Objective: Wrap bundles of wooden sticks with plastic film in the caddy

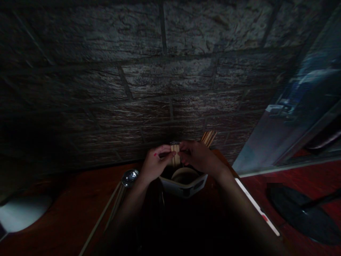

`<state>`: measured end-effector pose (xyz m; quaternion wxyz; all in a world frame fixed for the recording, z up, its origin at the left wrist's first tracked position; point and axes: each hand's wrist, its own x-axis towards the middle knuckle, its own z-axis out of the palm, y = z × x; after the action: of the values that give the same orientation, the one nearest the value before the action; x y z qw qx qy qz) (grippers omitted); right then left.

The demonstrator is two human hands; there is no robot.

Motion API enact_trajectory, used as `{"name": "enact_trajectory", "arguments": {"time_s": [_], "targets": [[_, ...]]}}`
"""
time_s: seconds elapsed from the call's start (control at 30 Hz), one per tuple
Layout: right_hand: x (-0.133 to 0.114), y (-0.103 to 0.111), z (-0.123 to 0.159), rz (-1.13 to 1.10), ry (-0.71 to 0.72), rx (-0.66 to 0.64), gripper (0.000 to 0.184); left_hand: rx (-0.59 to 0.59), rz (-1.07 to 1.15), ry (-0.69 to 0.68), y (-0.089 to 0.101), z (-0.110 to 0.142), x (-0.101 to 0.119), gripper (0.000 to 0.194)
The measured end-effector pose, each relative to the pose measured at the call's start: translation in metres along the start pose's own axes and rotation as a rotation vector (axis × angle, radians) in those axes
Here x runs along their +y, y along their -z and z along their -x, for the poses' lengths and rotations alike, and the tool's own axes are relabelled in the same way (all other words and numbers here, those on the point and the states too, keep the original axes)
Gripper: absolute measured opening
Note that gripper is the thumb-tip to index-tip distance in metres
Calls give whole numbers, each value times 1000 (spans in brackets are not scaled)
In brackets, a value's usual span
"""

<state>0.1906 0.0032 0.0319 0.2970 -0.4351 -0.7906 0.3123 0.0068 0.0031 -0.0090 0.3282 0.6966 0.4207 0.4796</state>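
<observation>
In dim light, an upright bundle of pale wooden sticks, which look like chopsticks (175,160), stands between my two hands. My left hand (157,163) pinches it from the left, thumb in front. From the right, my right hand (198,154) closes on the same bundle with bent fingers. Its top end has a dark, shiny edge that I cannot make out. Just below is a light-coloured box (174,188) with a round tan thing (185,174) inside; whether the sticks' lower ends touch anything is hidden. More wooden sticks (209,138) lean behind my right hand.
A shiny metal ladle-like head (130,177) and long thin sticks (99,218) lie left on the reddish-brown table (77,188). A white rounded object (25,213) is at far left. Behind rises a stone-block wall (149,78). A black round base (303,213) stands at right.
</observation>
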Motion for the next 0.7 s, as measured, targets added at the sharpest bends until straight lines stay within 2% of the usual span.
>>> {"name": "enact_trajectory", "arguments": {"time_s": [0.4,0.7], "targets": [[3,0,-1,17,8,-5,12,-12,-33,32,0,1,3,20],[-3,1,-1,-8,-67,-23,13,-26,-36,31,-1,1,3,18]]}}
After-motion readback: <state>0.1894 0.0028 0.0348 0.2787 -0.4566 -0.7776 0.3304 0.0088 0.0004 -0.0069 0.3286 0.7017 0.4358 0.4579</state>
